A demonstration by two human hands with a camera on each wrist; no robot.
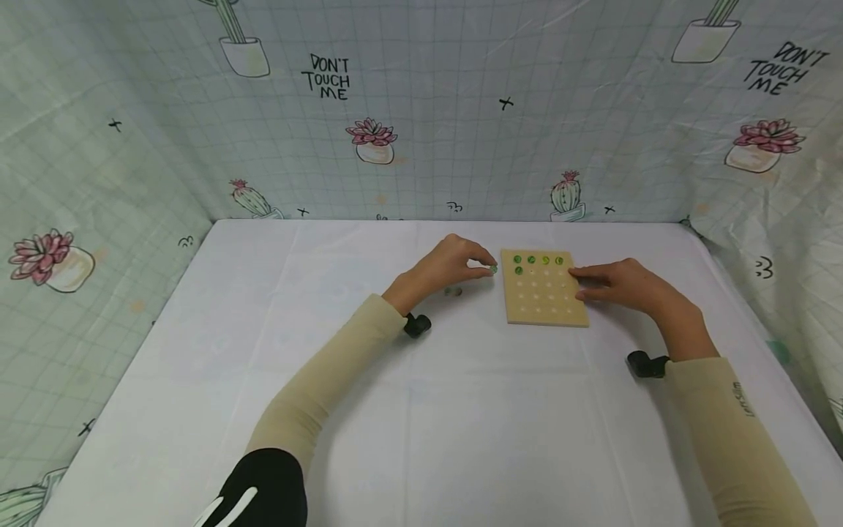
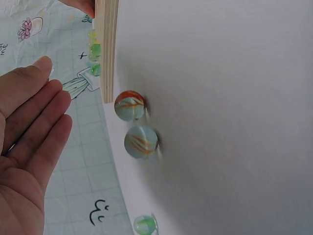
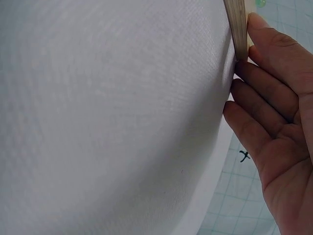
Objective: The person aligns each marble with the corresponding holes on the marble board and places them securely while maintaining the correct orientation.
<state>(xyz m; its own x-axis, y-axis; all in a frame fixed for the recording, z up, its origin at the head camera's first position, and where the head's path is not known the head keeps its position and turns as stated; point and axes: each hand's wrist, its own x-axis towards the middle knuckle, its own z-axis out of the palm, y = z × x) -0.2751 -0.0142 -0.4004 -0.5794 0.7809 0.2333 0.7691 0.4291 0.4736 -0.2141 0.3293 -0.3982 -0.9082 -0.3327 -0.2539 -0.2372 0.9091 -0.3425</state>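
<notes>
A square wooden board with rows of small hollows lies flat; several green marbles sit in its far rows. Just left of it, my left hand pinches a green marble between thumb and fingertips. Only a sliver of that marble shows in the left wrist view. Beneath the left hand, two marbles with orange streaks, one nearer the board and one beside it, rest on the table. My right hand touches the board's right edge with extended fingers and thumb.
Another greenish marble lies apart from the streaked pair. A white cloth covers the table. Behind it hangs a printed curtain, with more curtain at both sides. Each wrist carries a small black camera, as on the left.
</notes>
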